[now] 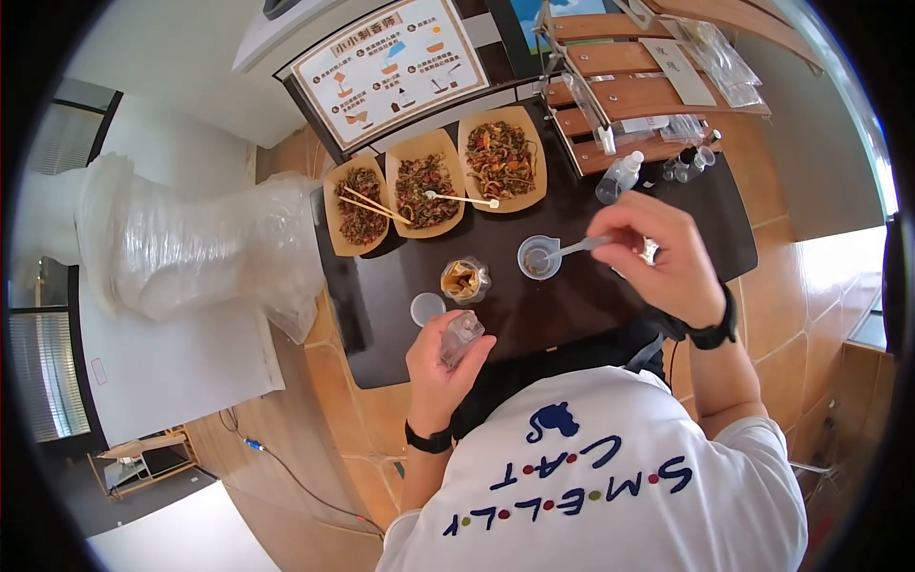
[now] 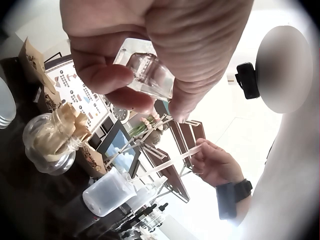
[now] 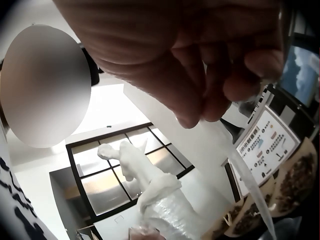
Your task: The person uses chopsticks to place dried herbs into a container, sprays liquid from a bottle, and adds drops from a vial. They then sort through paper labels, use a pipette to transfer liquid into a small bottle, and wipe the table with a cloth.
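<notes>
The left hand [image 1: 446, 367] holds a small clear glass bottle [image 1: 462, 336] between thumb and fingers, near the table's front edge. In the left wrist view the bottle [image 2: 150, 75] is gripped the same way. The right hand [image 1: 667, 257] pinches the end of a translucent plastic dropper or stick [image 1: 577, 247], whose other end is in a small clear cup [image 1: 532, 271]. In the right wrist view the stick [image 3: 247, 180] slants down from the fingertips. Left of the cup stands a glass jar [image 1: 477, 294] with brown paper-like pieces; a white round lid [image 1: 427, 309] lies beside it.
Three paper trays [image 1: 431, 224] of dried plant bits stand at the back, with wooden sticks and a small spoon on them. Behind is an instruction sign [image 1: 389, 71]. A plastic bottle [image 1: 621, 177], small dropper bottles [image 1: 688, 164] and a wooden rack [image 1: 620, 95] are at right.
</notes>
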